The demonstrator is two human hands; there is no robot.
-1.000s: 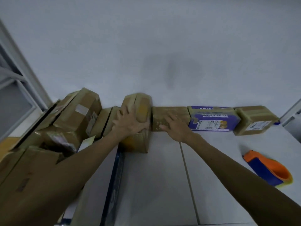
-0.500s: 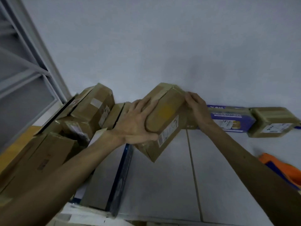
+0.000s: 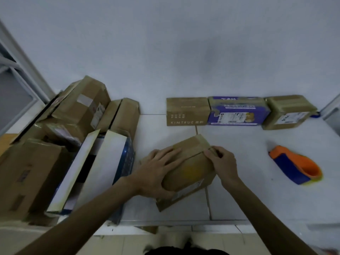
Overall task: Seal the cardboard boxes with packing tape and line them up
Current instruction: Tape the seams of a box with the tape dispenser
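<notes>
White tiled surface (image 3: 239,190) has the cardboard box (image 3: 191,168) lying dead centre, long axis running near-left to far-right, left hand (image 3: 156,172) clamped over its top, right hand (image 3: 223,162) pinching the far-end flap, tape dispenser (image 3: 296,166) off on the right hand's side.

L hand (image 3: 156,173) grips tilted cardboard box (image 3: 191,170); R hand (image 3: 223,163) pinches its right flap edge. Tape dispenser (image 3: 294,165) right of box, row of three boxes (image 3: 237,111) behind it, box pile (image 3: 81,115) left.
</notes>
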